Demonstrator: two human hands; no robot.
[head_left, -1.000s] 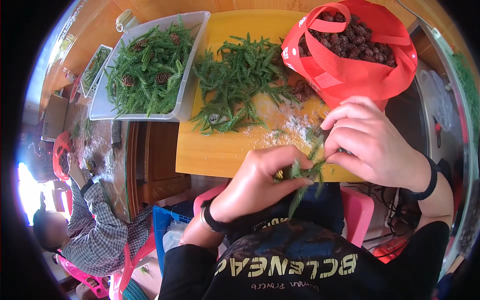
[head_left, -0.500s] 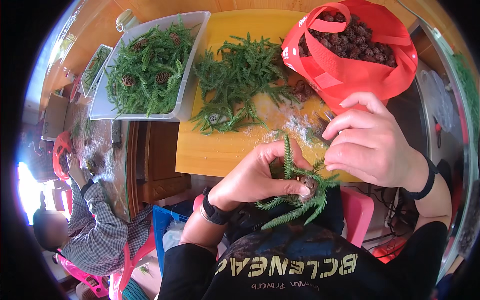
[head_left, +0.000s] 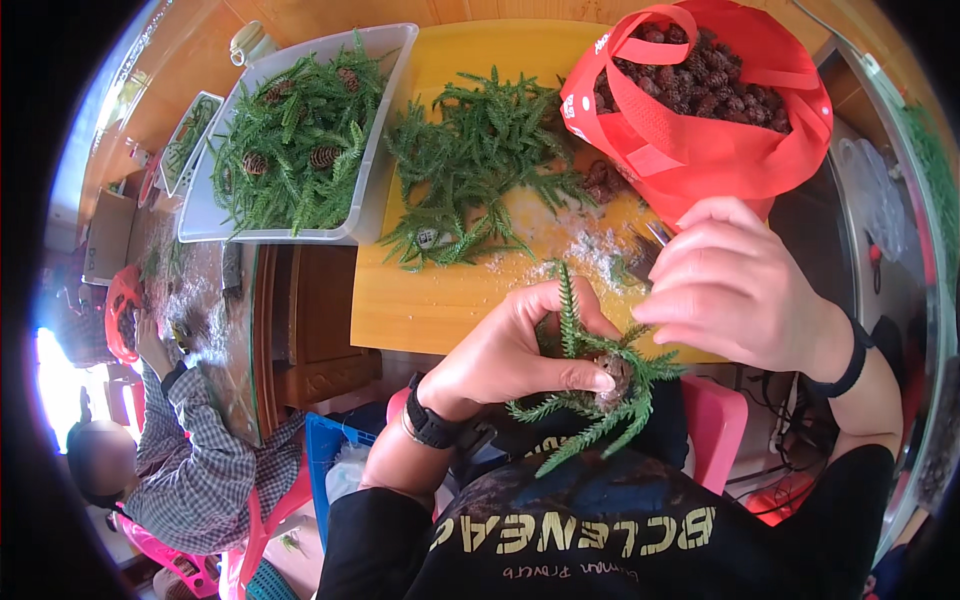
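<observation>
My left hand (head_left: 530,345) is closed round a small brown pine cone (head_left: 614,376), its thumb pressed on the cone. Green artificial pine sprigs (head_left: 570,310) fan out from around the cone. The bunch is held over my lap, just off the table's front edge. To its right, my right hand (head_left: 735,285) hovers with curled fingers, slightly smeared. Its fingertips come close to the upper right sprigs; whatever they pinch, if anything, is hidden. Beyond those fingers, a dark thin-pronged thing (head_left: 650,245) shows on the table, partly covered.
The yellow table (head_left: 400,310) bears a heap of loose green sprigs (head_left: 490,140) and white crumbs (head_left: 595,250). A clear plastic bin (head_left: 398,110) of sprigs and cones stands left; a red bag (head_left: 730,170) of pine cones stands right. A person in a checked top (head_left: 220,470) works far left.
My right hand has shifted slightly, its fingers drawn closer together and curled more. The sprig bunch in my left hand has turned a little; the left grip stays the same.
</observation>
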